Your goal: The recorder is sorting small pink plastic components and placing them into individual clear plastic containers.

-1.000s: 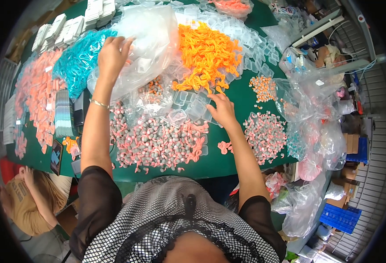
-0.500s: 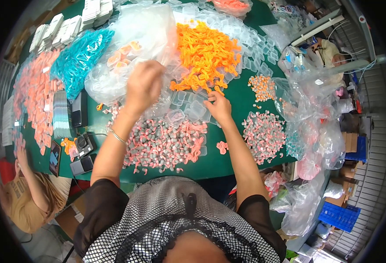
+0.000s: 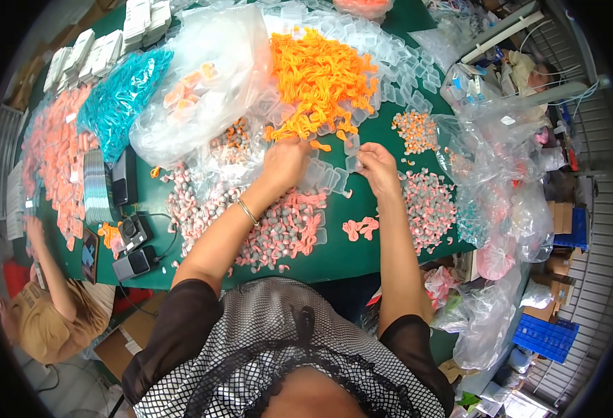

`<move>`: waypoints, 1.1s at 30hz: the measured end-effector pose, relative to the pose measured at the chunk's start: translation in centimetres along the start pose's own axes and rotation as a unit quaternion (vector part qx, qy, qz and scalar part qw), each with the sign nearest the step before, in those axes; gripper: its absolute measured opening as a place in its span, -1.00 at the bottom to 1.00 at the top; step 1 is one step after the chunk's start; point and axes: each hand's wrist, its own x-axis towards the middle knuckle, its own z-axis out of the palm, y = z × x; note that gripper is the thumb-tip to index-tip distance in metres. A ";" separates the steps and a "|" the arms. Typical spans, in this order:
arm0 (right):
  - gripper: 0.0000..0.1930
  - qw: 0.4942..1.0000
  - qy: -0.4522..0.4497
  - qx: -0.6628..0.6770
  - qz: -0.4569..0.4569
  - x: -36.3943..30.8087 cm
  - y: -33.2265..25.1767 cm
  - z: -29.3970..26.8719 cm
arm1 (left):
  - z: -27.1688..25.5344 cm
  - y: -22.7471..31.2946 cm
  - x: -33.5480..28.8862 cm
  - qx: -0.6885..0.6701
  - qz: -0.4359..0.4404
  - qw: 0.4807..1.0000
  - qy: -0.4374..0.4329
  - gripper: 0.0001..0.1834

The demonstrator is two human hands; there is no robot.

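Observation:
My right hand pinches a small clear plastic box between thumb and fingers, just off the near right edge of the orange cord pile. At that pile's near edge my left hand is closed, back upward; its fingertips are hidden, so what they grip cannot be made out. A short orange cord bundle lies between the two hands. More clear boxes lie under and beside my left hand. Closer to me spreads a heap of small grey-and-pink pieces, with pink cord bundles to its right.
A large clear bag with orange-pink boxes lies beyond my left hand, beside a teal bag. Grey-and-orange pieces and another grey-and-pink heap are at right. Small black devices sit left. Another person works at far left.
My left hand has come down from above the clear bag to the near edge of the orange pile. The right hand has shifted slightly right and now holds a clear box.

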 end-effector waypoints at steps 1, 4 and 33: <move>-0.84 0.995 0.025 -0.085 -0.033 -0.6 -0.4 -0.1 | 0.3 -0.2 0.1 0.016 -0.007 0.999 0.029 -0.86; -0.86 0.912 0.087 -0.359 -0.180 -1.8 -0.3 -1.0 | 0.1 -0.3 0.3 0.055 -0.006 0.995 0.079 -0.90; -0.76 0.676 0.152 -0.676 -0.251 -0.2 2.4 -2.3 | -5.5 -6.9 -1.5 0.211 -0.156 0.962 0.081 -0.78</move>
